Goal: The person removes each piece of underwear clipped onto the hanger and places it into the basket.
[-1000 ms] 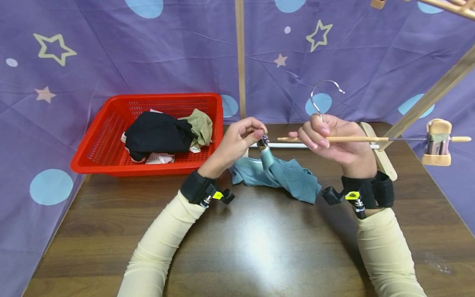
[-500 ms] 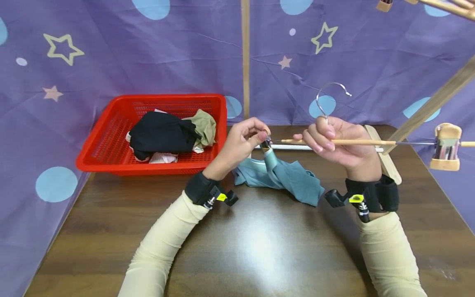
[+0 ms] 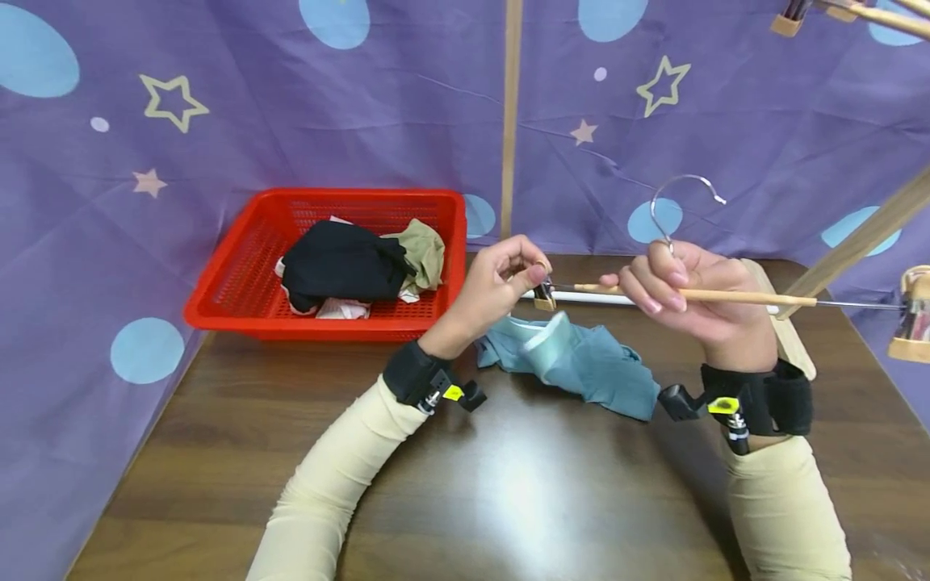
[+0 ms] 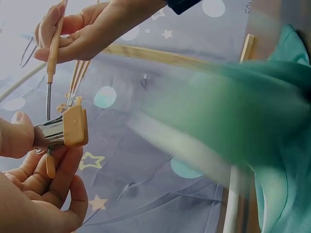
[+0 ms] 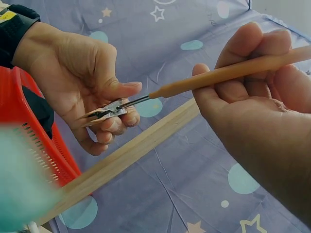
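Observation:
In the head view, my right hand (image 3: 715, 298) grips the wooden bar of a clip hanger (image 3: 770, 299), just under its metal hook (image 3: 654, 206). My left hand (image 3: 483, 294) pinches the clip (image 3: 544, 295) at the hanger's left end between thumb and fingers. Below lies a teal garment (image 3: 606, 371), crumpled on the table, its pale waistband raised beneath the clip. The left wrist view shows that clip (image 4: 74, 126) apart from the garment (image 4: 228, 111), which is blurred by motion. A second clip (image 3: 914, 319) sits at the hanger's right end.
On the left stands a red basket (image 3: 327, 327) holding a black garment (image 3: 345, 262) and an olive cloth (image 3: 426, 250). Behind the hands run a white rod (image 3: 596, 298) and a wooden post (image 3: 511, 121). More hangers (image 3: 890, 20) hang at upper right.
The teal garment's waistband has come out of the left clip and dropped away below it. Both hands keep their holds, while the head view has shifted leftward.

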`<state>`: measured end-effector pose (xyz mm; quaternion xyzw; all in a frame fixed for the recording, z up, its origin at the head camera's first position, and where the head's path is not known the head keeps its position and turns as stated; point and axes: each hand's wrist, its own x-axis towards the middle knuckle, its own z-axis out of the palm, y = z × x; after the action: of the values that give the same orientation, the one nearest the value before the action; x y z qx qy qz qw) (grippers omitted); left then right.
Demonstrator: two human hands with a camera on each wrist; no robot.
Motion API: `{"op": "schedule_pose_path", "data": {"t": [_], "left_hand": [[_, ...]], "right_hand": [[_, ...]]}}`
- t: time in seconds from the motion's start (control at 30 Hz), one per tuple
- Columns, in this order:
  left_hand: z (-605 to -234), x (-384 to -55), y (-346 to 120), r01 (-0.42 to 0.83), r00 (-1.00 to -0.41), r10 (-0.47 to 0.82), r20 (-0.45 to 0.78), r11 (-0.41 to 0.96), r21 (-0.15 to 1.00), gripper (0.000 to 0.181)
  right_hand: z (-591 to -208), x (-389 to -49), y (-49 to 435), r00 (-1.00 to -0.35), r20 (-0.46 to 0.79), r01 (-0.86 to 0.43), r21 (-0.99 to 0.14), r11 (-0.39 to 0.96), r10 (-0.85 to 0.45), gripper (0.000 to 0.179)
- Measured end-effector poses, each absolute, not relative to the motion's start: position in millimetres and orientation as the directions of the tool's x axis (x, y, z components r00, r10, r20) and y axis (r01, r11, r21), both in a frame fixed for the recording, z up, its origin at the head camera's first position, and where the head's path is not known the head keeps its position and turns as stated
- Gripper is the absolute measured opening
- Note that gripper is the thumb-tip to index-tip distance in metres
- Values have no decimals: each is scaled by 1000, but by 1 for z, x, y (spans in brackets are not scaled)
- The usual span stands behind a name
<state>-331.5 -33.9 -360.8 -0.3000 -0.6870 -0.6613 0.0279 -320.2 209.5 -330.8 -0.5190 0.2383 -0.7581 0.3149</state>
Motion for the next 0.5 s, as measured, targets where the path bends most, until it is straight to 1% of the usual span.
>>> {"op": "schedule_pose_path", "data": {"t": [0.27,0.5], "left_hand": [[-359,-329,-32,458,-814,377,441,-51,888,5],[-358,-330,-33,470,-809,375,453,-51,881,5]], "right_hand": [[-329,-318,209,-217,665,223,-679,-699,-715,16],[-328,-318,205,-199,673,218,-678,-702,-712,16]]}}
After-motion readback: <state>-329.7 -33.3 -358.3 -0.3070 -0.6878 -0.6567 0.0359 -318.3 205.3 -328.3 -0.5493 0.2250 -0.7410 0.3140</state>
